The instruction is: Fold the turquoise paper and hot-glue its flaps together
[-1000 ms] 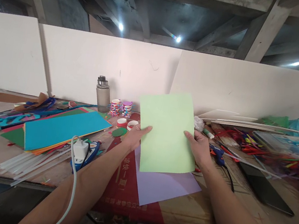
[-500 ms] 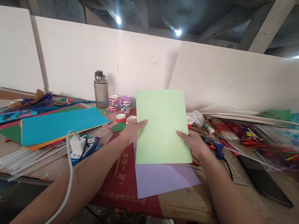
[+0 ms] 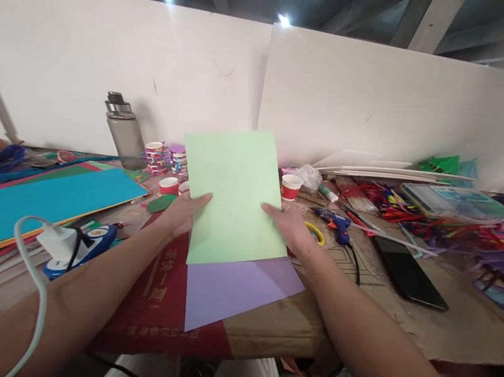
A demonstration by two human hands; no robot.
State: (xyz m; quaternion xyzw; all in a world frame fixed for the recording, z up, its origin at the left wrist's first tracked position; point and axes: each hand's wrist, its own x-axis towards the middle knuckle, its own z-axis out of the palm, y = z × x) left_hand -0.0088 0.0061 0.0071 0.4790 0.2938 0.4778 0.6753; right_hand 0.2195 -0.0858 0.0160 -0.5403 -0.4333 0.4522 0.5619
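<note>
A light green sheet of paper (image 3: 234, 198) is held up by its two side edges, tilted toward me. My left hand (image 3: 183, 213) is closed on its left edge, thumb on the front face and fingers hidden behind. On the opposite edge my right hand (image 3: 291, 225) grips the same way, thumb in front. Below and partly behind it, a purple sheet of paper (image 3: 236, 291) lies over the red printed cardboard (image 3: 139, 298). A green paper disc (image 3: 161, 203) and a small red cup (image 3: 168, 185) are near my left hand.
Blue paper (image 3: 49, 201) tops a stack at left, near a power strip (image 3: 100, 241) with a white plug. A grey bottle (image 3: 124, 136) stands behind. At right lie a blue glue gun (image 3: 339, 226), a black phone (image 3: 410, 274) and a plastic case (image 3: 460, 202). White boards (image 3: 366, 98) close off the back.
The camera view has turned right and tipped down, so everything appears shifted left. Both hands still hold the green sheet above the purple one.
</note>
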